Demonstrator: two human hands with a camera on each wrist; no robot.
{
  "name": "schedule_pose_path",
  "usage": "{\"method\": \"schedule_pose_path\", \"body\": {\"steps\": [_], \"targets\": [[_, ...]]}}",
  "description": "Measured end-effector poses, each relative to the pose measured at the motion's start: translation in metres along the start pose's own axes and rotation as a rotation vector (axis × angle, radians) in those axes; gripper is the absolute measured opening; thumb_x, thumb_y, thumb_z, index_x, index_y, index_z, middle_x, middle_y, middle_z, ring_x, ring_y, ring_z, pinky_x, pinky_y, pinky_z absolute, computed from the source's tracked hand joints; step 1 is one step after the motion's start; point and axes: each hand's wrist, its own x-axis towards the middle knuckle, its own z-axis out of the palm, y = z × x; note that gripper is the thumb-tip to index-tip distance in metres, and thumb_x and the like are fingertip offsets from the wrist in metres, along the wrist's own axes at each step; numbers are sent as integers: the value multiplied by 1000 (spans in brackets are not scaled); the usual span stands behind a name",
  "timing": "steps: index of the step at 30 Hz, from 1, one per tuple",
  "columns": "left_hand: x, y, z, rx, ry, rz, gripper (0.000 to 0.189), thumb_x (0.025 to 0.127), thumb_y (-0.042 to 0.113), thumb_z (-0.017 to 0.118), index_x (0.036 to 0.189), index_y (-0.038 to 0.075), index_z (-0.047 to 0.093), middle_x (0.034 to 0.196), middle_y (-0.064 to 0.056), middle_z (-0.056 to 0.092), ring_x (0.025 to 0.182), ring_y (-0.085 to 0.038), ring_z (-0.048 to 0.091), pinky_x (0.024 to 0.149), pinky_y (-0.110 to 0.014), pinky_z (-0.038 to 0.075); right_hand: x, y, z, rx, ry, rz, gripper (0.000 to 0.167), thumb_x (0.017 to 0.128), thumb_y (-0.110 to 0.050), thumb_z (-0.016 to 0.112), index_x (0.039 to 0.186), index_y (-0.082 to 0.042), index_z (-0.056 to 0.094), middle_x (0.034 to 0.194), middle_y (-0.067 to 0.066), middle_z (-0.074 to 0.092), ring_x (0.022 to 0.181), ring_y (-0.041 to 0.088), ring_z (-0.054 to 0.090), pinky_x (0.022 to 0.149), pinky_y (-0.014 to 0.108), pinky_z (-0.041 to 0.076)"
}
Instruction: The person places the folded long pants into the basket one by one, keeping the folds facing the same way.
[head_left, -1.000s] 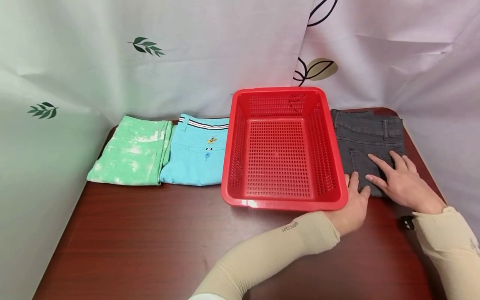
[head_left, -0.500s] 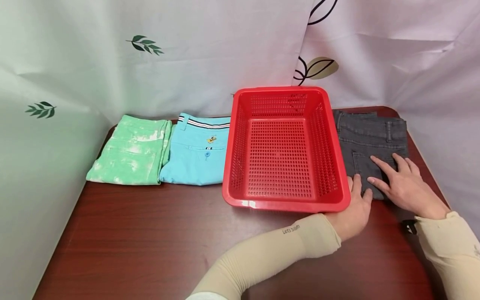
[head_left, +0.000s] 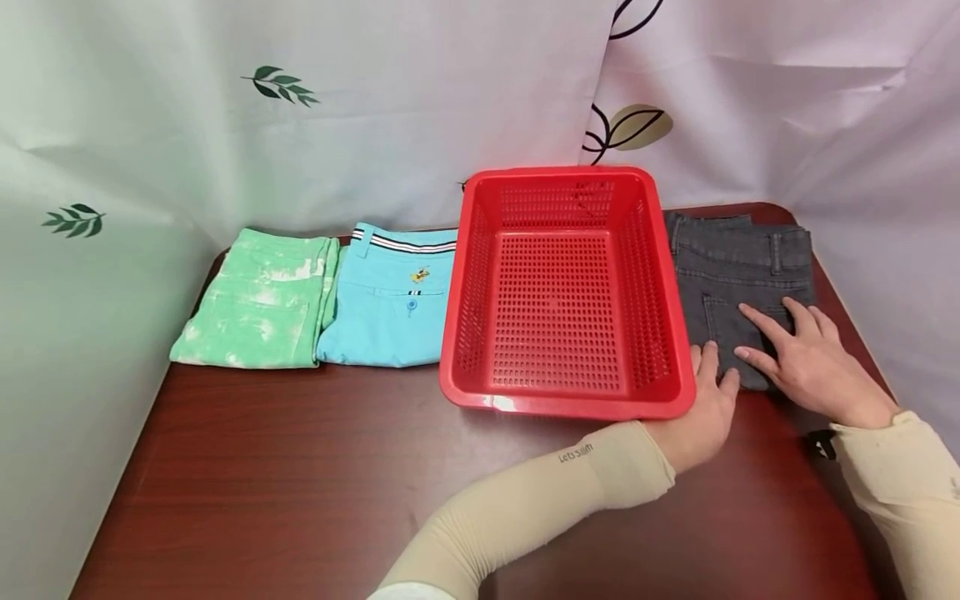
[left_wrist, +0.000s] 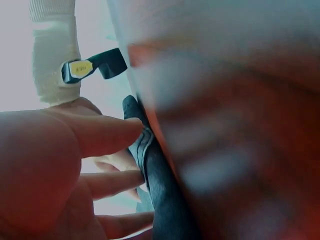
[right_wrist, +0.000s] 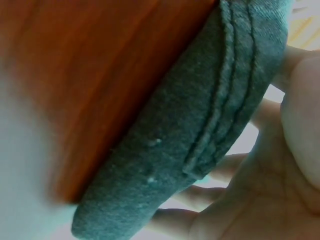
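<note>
Folded dark grey jeans (head_left: 738, 258) lie at the table's right end, partly hidden by a red plastic basket (head_left: 455, 333). My left hand (head_left: 693, 429) reaches round the basket's near right corner, and its extended fingertips touch the near edge of the jeans. Spread out flat, the fingers of my right hand (head_left: 821, 371) rest on the back pocket area. In the left wrist view, the thumb and fingers meet the side of the jeans (left_wrist: 162, 195). Up close in the right wrist view, the folded edge of the jeans (right_wrist: 150, 145) shows stitching, with the right hand (right_wrist: 250, 190) above it.
Left of the basket lie folded light blue shorts (head_left: 390, 325) with a striped waistband, and beside them a folded green and white garment (head_left: 255, 308). They sit on a reddish-brown table (head_left: 300, 475). Patterned curtain cloth (head_left: 375, 150) hangs behind and at both sides.
The head view has shifted slightly. Both hands stay on the jeans in nearly the same place, and the basket and other garments have not moved.
</note>
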Motion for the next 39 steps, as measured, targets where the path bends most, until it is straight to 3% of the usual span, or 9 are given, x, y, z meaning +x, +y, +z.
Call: {"method": "schedule_pose_path", "body": {"steps": [4, 10, 18, 22, 25, 29, 34, 36, 39], "targets": [[1, -5, -1, -58, -18, 33, 60, 100, 51, 52, 156, 40, 33, 164, 1, 26, 148, -20, 24, 119, -34, 22, -3, 1, 0, 13, 10, 0, 55, 103, -34, 57, 143, 2, 45, 118, 49, 48, 125, 62, 33, 108, 71, 21], [-1, -9, 0, -98, 11, 76, 59, 99, 50, 55, 155, 38, 38, 163, 1, 29, 146, -16, 27, 119, -30, 22, -10, 1, -4, 42, -16, 20, 56, 102, -32, 59, 145, 0, 44, 126, 50, 43, 126, 62, 31, 112, 69, 17], [-7, -6, 1, -33, 107, 190, 53, 103, 47, 47, 154, 33, 42, 161, -8, 33, 148, -26, 26, 121, -39, 20, -9, -1, -11, 98, -133, 140, 63, 101, -30, 62, 151, -1, 37, 138, 52, 29, 130, 64, 24, 115, 67, 7], [-13, -4, 3, -12, 163, 215, 51, 104, 45, 45, 153, 31, 44, 160, -10, 34, 148, -28, 28, 120, -42, 21, -4, -2, -14, 121, -179, 182, 67, 102, -31, 60, 154, -2, 31, 142, 53, 22, 133, 67, 19, 115, 68, 3], [-18, -6, 6, -57, 208, 203, 50, 104, 44, 47, 151, 29, 48, 159, -12, 36, 147, -30, 30, 120, -43, 23, 3, -7, -16, 146, -201, 220, 71, 101, -31, 61, 156, -2, 28, 147, 52, 16, 135, 69, 12, 114, 70, 1], [-23, -10, 9, -107, 251, 175, 55, 100, 47, 55, 149, 24, 50, 156, -16, 38, 144, -34, 32, 118, -43, 26, 18, -15, -19, 159, -245, 280, 77, 100, -37, 61, 160, -8, 21, 153, 47, 6, 137, 70, 2, 104, 81, 9], [-19, -12, 6, 24, 278, 89, 72, 98, 57, 51, 156, 16, 40, 157, -25, 34, 143, -47, 32, 118, -56, 22, 25, -18, -25, 158, -329, 336, 83, 101, -45, 57, 163, -16, 10, 157, 42, -4, 139, 69, -6, 96, 86, 12], [-14, -8, 2, 57, 228, 32, 75, 99, 61, 44, 159, 15, 33, 159, -25, 29, 145, -49, 26, 118, -58, 20, 22, -16, -28, 160, -358, 357, 85, 100, -46, 57, 163, -16, 8, 157, 41, -7, 138, 69, -9, 96, 86, 11], [-4, 6, -4, 81, 89, -56, 77, 101, 65, 33, 162, 19, 22, 164, -18, 21, 150, -46, 12, 119, -56, 19, 16, -11, -31, 167, -395, 374, 86, 100, -47, 57, 163, -14, 7, 156, 42, -9, 137, 70, -10, 95, 87, 10]]}}
